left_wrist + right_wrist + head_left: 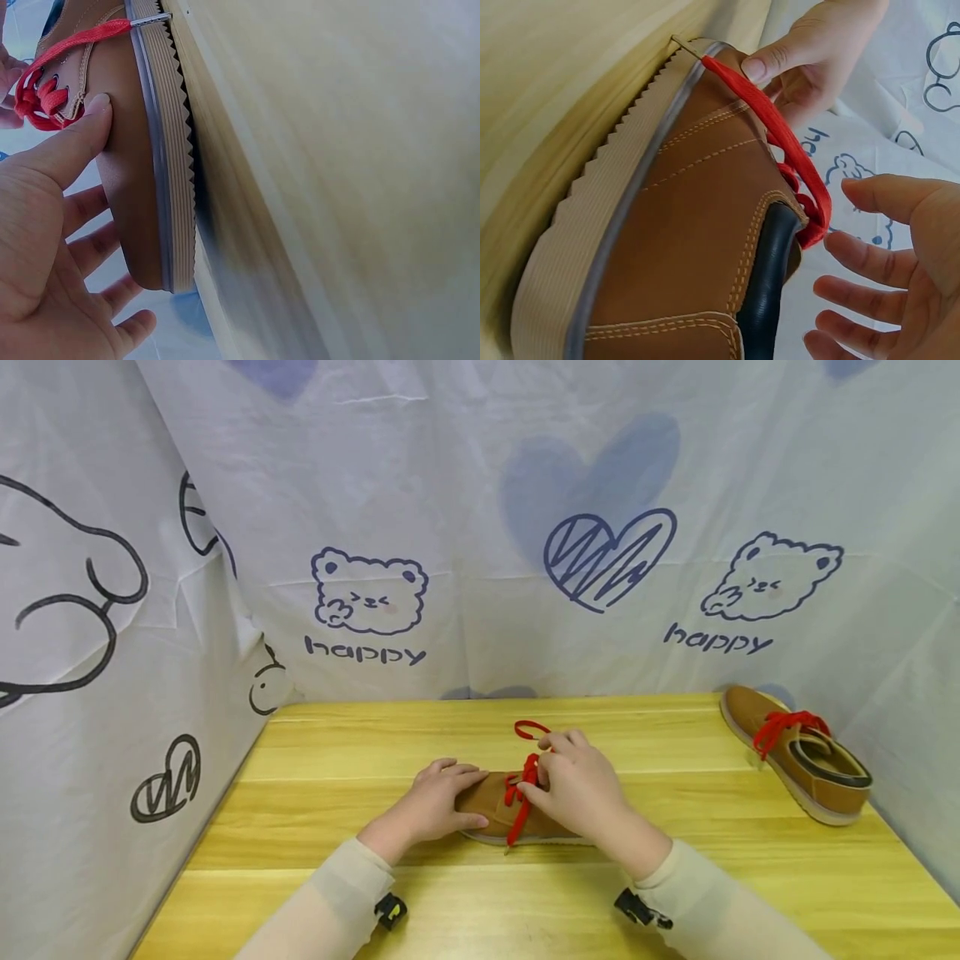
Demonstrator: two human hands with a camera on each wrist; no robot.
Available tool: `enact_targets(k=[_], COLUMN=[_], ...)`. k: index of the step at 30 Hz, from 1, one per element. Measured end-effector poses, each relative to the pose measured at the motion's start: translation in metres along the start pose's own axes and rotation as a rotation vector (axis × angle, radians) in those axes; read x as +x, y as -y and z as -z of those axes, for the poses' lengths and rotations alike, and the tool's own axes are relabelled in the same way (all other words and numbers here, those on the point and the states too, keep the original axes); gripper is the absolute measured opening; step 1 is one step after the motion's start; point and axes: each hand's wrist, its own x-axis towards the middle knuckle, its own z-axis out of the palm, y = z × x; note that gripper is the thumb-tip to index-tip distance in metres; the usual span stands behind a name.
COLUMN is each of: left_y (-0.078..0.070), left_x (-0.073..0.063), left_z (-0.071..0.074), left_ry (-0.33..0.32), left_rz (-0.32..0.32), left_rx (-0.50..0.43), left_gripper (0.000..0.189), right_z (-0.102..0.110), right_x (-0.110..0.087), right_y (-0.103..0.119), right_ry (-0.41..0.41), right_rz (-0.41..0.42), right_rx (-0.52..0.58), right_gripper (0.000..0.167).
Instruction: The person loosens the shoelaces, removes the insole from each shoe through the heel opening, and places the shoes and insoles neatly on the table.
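Observation:
A brown lace-up shoe (483, 797) lies sole-down on the wooden table, its toe toward the left. My left hand (429, 802) grips the toe, the thumb on the near side and the fingers over the far side. Above the tongue and laces is my right hand (587, 787); in the right wrist view its thumb and fingers stand apart beside the red shoelace (784, 139), pinching nothing. One end of that lace hangs down the shoe's near side, its metal tip by the sole (176, 172). The other end curves out on the far side, partly behind the right hand.
A second brown shoe (817, 772), its red laces (791, 727) tied in a bow, stands at the table's right back. White cloth (480, 468) with bear and heart drawings hangs behind and along both sides of the table (315, 885). Each wrist has a black strap.

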Motion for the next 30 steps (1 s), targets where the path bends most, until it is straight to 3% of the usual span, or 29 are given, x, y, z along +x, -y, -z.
enact_targets(k=[11, 30], left_y=[0.001, 0.001], left_x=[0.0, 0.001], left_z=[-0.002, -0.001], left_ry=[-0.008, -0.004], left_rz=[-0.001, -0.009], left_rx=[-0.005, -0.011], left_gripper=[0.07, 0.07], right_z=[-0.01, -0.009], right_x=[-0.002, -0.004], right_y=[0.004, -0.003], right_ry=[-0.022, -0.096], right_rz=[0.002, 0.047], right_rx=[-0.061, 0.011], right_gripper=[0.031, 0.031])
